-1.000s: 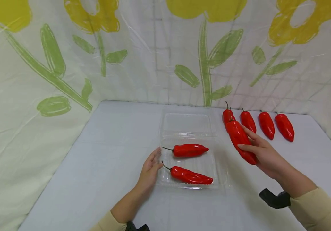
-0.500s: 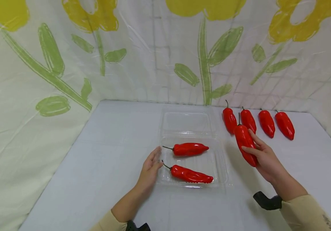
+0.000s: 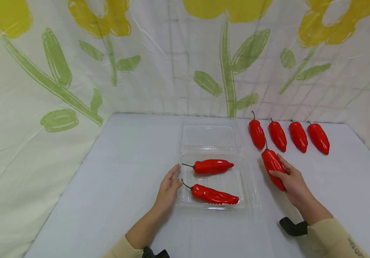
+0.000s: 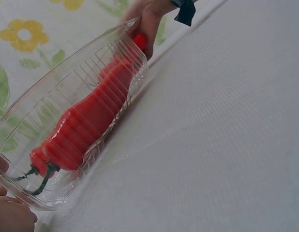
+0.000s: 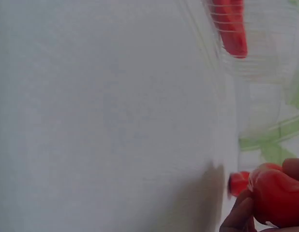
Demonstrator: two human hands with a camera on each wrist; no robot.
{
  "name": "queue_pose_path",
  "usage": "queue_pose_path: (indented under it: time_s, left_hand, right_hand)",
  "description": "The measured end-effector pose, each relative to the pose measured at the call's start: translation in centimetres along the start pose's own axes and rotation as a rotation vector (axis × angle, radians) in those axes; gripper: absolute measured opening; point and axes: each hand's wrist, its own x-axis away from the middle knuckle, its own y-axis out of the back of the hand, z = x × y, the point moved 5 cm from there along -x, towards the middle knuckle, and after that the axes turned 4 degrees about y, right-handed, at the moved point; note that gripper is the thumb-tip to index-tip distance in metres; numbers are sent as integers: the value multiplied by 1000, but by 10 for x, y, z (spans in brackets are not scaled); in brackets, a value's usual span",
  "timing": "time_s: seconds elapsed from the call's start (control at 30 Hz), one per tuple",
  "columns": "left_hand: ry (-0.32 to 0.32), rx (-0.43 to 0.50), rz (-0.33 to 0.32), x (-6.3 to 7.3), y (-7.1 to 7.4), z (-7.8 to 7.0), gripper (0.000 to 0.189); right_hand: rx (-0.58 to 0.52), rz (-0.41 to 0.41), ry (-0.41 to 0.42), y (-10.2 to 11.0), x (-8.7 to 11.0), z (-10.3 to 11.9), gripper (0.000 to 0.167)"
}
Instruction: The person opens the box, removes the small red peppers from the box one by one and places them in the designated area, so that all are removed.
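Observation:
In the head view my right hand (image 3: pixel 296 184) grips a long red pepper (image 3: pixel 273 166) between thumb and fingers, right of a clear plastic container (image 3: pixel 249 186). Its green stem points away from me. Close up in the right wrist view, the held pepper (image 5: pixel 277 200) has its blunt end showing past my fingers. My left hand (image 3: pixel 168 188) holds the container's left rim, thumb near the front corner. Inside lie two red peppers, a rear one (image 3: pixel 212 166) and a front one (image 3: pixel 214 194), both with stems to the left. Through the ribbed wall, the left wrist view shows the peppers (image 4: pixel 91 116) overlapping.
The container's hinged lid (image 3: pixel 208 136) lies open toward the back. Several more red peppers stand in a row at the back right, the leftmost pepper (image 3: pixel 256 134) closest to the lid. A white cloth covers the table (image 3: pixel 123 161); a flower-print curtain (image 3: pixel 159 71) hangs behind.
My right hand has drawn the held pepper toward me and slightly right, away from the row, so the leftmost pepper there is uncovered. My left hand and the container have stayed in place.

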Motion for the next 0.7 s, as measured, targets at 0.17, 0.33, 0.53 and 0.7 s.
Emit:
queue_pose_path:
  time_s: [0.17, 0.33, 0.53, 0.7]
  left_hand:
    - [-3, -5, -2, 0, 0, 0, 55]
    - [-2, -15, -3, -1, 0, 1, 55]
    - [2, -27, -11, -1, 0, 1, 55]
    - [-2, -15, -2, -1, 0, 0, 55]
  right_hand:
    - [39, 8, -13, -1, 6, -9, 77]
    - [83, 14, 2, -5, 13, -12, 76]
    - [154, 6, 35, -8, 16, -13, 79]
    - [177, -9, 53, -8, 15, -14, 80]
